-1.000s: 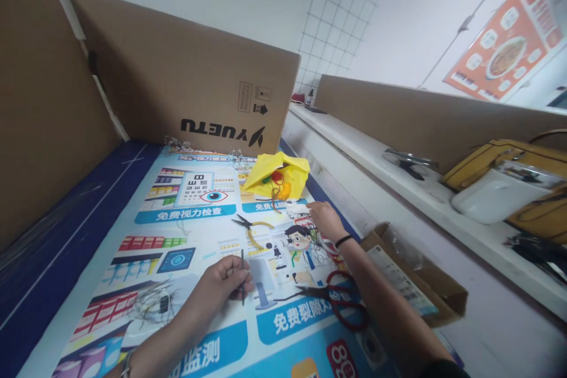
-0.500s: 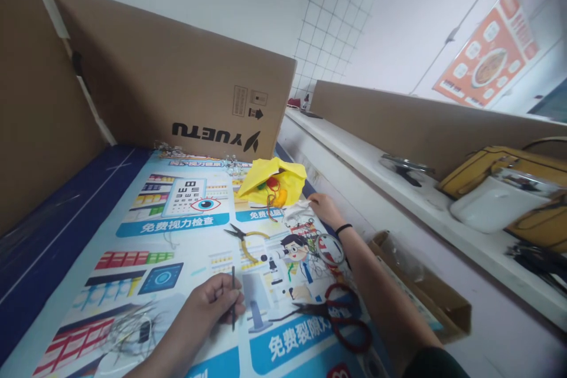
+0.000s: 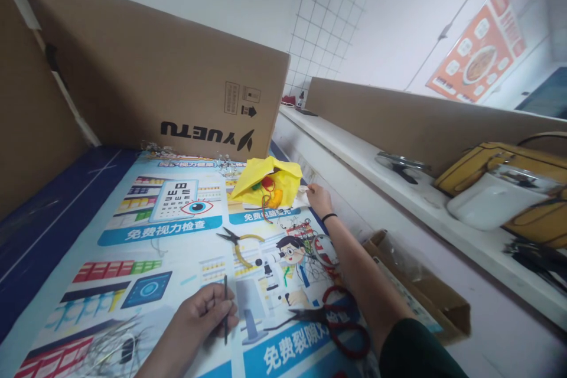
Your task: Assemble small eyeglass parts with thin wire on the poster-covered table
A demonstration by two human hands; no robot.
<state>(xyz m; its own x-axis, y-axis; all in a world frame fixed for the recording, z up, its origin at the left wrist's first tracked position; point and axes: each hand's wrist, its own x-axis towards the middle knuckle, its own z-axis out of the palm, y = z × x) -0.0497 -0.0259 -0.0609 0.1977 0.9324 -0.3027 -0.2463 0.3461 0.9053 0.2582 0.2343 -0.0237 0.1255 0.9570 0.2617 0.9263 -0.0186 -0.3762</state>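
Observation:
My left hand (image 3: 210, 310) is closed on a thin dark rod (image 3: 225, 333), held upright above the printed sheet. At the right edge of the table, my right hand (image 3: 319, 199) pinches a crumpled white piece (image 3: 303, 191), tissue or thin cloth; I cannot tell which. That piece is partly behind a yellow bag (image 3: 290, 180), which gapes and shows red, green and orange bits. Yellow-handled pliers (image 3: 243, 242) lie spread between my hands. Red-handled scissors (image 3: 330, 316) rest near my right forearm, beside tangled thin wires (image 3: 310, 245) and a round clear-and-red object (image 3: 325, 250).
Cardboard panels (image 3: 146, 65) wall the back and left. On the right, a white ledge (image 3: 354, 156) carries a white container (image 3: 496, 204) and a yellow case (image 3: 469, 168). An open cardboard box (image 3: 447, 313) sits below it. A wire bundle (image 3: 110, 348) lies front left.
My right hand has shifted the white piece away from me, from in front of the yellow bag to its right side. My left hand keeps the rod. The whole view has swung slightly.

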